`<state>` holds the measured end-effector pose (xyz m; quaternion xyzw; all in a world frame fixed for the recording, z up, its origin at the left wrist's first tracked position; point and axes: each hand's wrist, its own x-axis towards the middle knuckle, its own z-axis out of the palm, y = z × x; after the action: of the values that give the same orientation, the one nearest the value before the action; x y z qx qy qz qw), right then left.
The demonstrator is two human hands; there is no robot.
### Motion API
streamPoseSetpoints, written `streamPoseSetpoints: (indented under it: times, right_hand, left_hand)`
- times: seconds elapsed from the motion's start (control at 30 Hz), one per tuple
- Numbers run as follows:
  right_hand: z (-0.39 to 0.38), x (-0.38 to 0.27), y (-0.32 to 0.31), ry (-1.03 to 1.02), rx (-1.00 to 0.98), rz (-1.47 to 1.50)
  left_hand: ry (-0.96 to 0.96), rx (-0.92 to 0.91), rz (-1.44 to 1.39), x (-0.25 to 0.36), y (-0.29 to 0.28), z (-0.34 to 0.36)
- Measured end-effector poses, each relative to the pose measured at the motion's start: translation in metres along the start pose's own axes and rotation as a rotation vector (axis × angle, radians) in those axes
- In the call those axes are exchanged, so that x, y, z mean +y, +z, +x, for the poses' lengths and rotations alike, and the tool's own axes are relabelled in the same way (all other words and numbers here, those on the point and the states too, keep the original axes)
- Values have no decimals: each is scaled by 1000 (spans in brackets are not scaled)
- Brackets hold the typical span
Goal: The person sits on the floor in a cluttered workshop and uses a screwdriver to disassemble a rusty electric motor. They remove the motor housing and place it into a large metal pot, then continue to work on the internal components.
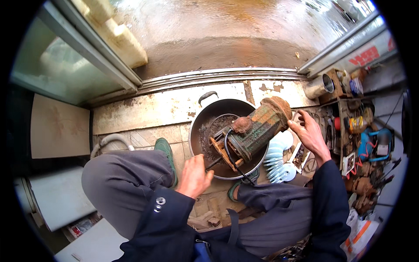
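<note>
A rusty, green-painted electric motor (257, 133) with a ribbed body lies tilted across a large round metal pan (195, 118). My right hand (310, 137) grips the rusty rim at its upper right end between thumb and fingers. My left hand (195, 177) is closed round a thin dark rod (214, 163), whose tip reaches the motor's lower left end. What kind of tool the rod is, I cannot tell. A dark cable (227, 146) loops from the motor's open end, down over the pan's rim. Dark grit (207, 135) coats the pan's bottom.
Pale blue ribbed plastic parts (277, 159) lie right of the pan. A shelf on the right holds a metal can (319, 86), a blue tool (375, 144) and several rusty parts. A grey hose (114, 139) lies at left. The sliding-door track (218, 73) runs along the far side.
</note>
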<state>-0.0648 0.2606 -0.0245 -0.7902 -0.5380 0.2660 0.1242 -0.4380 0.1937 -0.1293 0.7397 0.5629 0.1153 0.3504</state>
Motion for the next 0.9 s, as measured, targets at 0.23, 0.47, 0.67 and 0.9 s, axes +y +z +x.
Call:
streamPoseSetpoints:
  times: [0.23,0.47,0.67,0.9]
  right_hand:
    - [48,58,14,295,-120,361]
    - [86,98,25,437,-371,697]
    - [118,121,51,517,-334,964]
    - [136,113,58,570,-355,989]
  left_hand:
    - [-205,-125,-188,13,37,19]
    - [-207,-120,-314,1,67,33]
    - [-244,-226,-342,-7,69,45]
    - [-296,-295,-432,-12,66,54]
